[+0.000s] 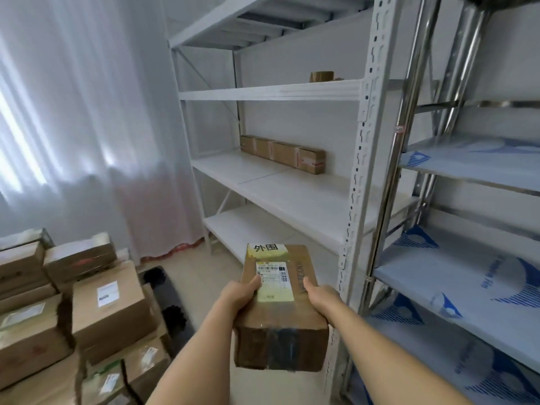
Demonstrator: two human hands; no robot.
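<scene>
- Left hand (239, 296) and right hand (321, 296) hold one cardboard box (280, 315) in mid-air. Each grips a long side with its thumb laid on the top face (the other fingers are hidden beneath).
- The left thumb tip rests at the edge of the shipping label (273, 280).
- Both forearms reach forward from the near edge and draw slightly together toward the box.
- The box is held roughly level with its long axis pointing away. Its taped end faces near and a yellow sticker (267, 250) sits at the far end.
- It hangs over the floor (204, 276), near the front of the lowest shelf (248, 229), and touches only the hands.
- The perforated post (362, 176) of the white rack stands just right of the box and rises past every shelf edge.
- The shelf fronts run from far left to near right.
- A long carton (283, 153) lies along the far side of the middle shelf (292, 194), and open board spreads in front of it.
- A tape roll (321, 76) sits toward the right end of the upper shelf (268, 93).
- A second rack (482, 287) on the right has chrome posts, and its shelves are covered in blue-printed film.
- Stacked cartons (108, 311) fill the near left, well apart from the box.
- A strip of floor runs between the cartons and the white rack, with a black object (172, 311) lying on it (too dark to identify).
- A white curtain (73, 112) closes off the far left.
</scene>
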